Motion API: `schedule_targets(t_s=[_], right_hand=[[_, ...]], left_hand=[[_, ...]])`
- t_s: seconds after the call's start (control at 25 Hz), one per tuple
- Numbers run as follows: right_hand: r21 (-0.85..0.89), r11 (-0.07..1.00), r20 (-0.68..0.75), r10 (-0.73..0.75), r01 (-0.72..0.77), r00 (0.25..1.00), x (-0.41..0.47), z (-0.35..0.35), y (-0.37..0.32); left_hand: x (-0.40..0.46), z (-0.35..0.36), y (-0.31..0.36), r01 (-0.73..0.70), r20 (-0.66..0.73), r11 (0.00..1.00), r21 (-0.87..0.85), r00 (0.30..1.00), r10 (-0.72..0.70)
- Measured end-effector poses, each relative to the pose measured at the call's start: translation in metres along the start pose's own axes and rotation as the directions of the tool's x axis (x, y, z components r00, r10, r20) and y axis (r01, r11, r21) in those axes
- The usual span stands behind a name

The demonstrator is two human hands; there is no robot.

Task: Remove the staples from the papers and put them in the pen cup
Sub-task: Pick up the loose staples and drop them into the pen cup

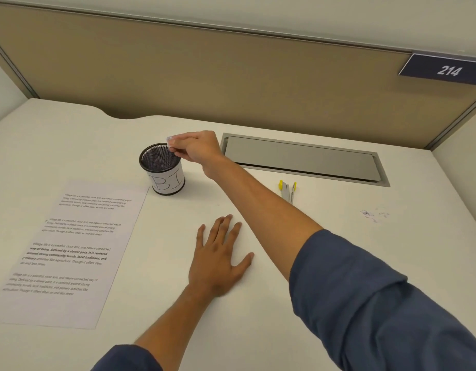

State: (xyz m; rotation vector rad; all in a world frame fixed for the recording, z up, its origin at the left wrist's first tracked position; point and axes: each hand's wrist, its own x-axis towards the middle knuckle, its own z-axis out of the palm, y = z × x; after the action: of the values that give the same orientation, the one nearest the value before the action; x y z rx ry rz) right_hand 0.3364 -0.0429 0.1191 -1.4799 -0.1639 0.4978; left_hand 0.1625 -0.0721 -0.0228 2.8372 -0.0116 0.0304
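- Smooth off-white desk [325, 236] fills our view, backed by a tan fabric partition [204, 76] bearing a dark plate marked 214 [447, 70].
- We note a grey rectangular metal cable hatch [302, 159] set flush in the far right of the desk.
- We record a round black wire-mesh pen cup [163, 170], wrapped in a white paper band with handwritten letters, standing upright at far centre-left.
- We see the right hand [196, 149] over the cup's rim, fingertips [171, 143] pinched together; any staple between them is too small for us to tell.
- We find the left hand [218, 261] flat on the desk, fingers spread, holding nothing.
- We log printed white papers [70, 253] lying flat at near left, just beside the cup.
- We observe a yellow-tipped metal staple remover [287, 190] to the right, near the hatch.
- We mark faint ink smudges [373, 213] further right.
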Motion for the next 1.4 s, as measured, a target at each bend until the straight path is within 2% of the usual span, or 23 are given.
schedule_targets(t_s=[0.04,0.08,0.12,0.2,0.32,0.44,0.48,0.56,0.64,0.72,0.88,0.92,1.0,1.08,1.2,1.28,1.36,1.4], right_hand=[[-0.202,0.975,-0.019,-0.097,0.092,0.995,0.004,0.008,0.002],[-0.407,0.895,0.005,-0.197,0.182,0.98,0.008,0.015,0.002],[-0.576,0.78,0.066,-0.255,0.246,0.965,0.01,0.022,0.001],[-0.767,0.547,0.224,-0.261,0.335,0.939,0.015,0.031,-0.001],[-0.88,0.239,0.354,-0.244,0.41,0.903,0.014,0.039,-0.009],[-0.906,0.005,0.402,-0.307,0.424,0.863,0.014,0.045,-0.007],[-0.9,-0.032,0.422,-0.317,0.435,0.849,0.016,0.046,-0.005],[-0.905,-0.015,0.408,-0.31,0.425,0.859,0.019,0.049,-0.004],[-0.913,0.06,0.367,-0.313,0.404,0.876,0.018,0.05,-0.004],[-0.917,0.064,0.353,-0.327,0.393,0.877,0.018,0.049,-0.005],[-0.898,0.112,0.393,-0.232,0.425,0.89,0.017,0.043,-0.011],[-0.893,0.095,0.409,-0.236,0.44,0.882,0.017,0.042,-0.012],[-0.893,0.091,0.389,-0.334,0.44,0.859,0.016,0.043,-0.011],[-0.895,0.154,0.337,-0.38,0.418,0.862,0.018,0.044,-0.01],[-0.886,0.232,0.358,-0.205,0.401,0.911,0.022,0.04,-0.011],[-0.85,0.351,0.37,-0.132,0.393,0.919,0.022,0.034,-0.015],[-0.805,0.439,0.351,-0.191,0.399,0.917,0.02,0.028,-0.015],[-0.801,0.446,0.333,-0.225,0.401,0.916,0.019,0.025,-0.014]], left_hand=[[0.0,0.0,0.0,0.005,0.005,1.0,-0.003,1.0,-0.005],[0.0,-0.002,0.0,0.009,0.015,1.0,-0.008,1.0,-0.009],[0.0,-0.002,0.0,0.011,0.028,1.0,-0.007,1.0,-0.01],[0.0,-0.004,0.001,0.011,0.052,1.0,0.001,0.999,-0.011],[0.001,-0.006,0.001,0.012,0.058,1.0,-0.012,0.998,-0.011],[0.002,-0.005,0.001,0.007,0.082,1.0,0.013,0.997,-0.008],[0.002,-0.006,0.001,0.008,0.081,1.0,0.018,0.997,-0.01],[0.002,-0.006,0.002,0.008,0.08,0.999,0.038,0.997,-0.011],[0.002,-0.007,0.002,0.004,0.09,0.998,0.064,0.996,-0.01],[0.002,-0.007,0.002,0.006,0.091,0.999,0.054,0.996,-0.011],[0.002,-0.005,0.002,0.008,0.066,1.0,-0.002,0.998,-0.008],[0.001,-0.005,0.001,0.007,0.063,1.0,-0.009,0.998,-0.007],[0.001,-0.005,0.001,0.009,0.07,1.0,-0.003,0.997,-0.009],[0.002,-0.005,0.001,0.008,0.061,1.0,-0.001,0.998,-0.008],[0.002,-0.004,0.001,0.009,0.048,1.0,-0.016,0.999,-0.008],[0.001,-0.003,0.001,0.008,0.028,1.0,-0.021,1.0,-0.008],[0.001,-0.001,0.001,0.009,-0.002,1.0,-0.029,1.0,-0.009],[0.0,-0.001,0.0,0.008,-0.013,0.999,-0.032,1.0,-0.009]])
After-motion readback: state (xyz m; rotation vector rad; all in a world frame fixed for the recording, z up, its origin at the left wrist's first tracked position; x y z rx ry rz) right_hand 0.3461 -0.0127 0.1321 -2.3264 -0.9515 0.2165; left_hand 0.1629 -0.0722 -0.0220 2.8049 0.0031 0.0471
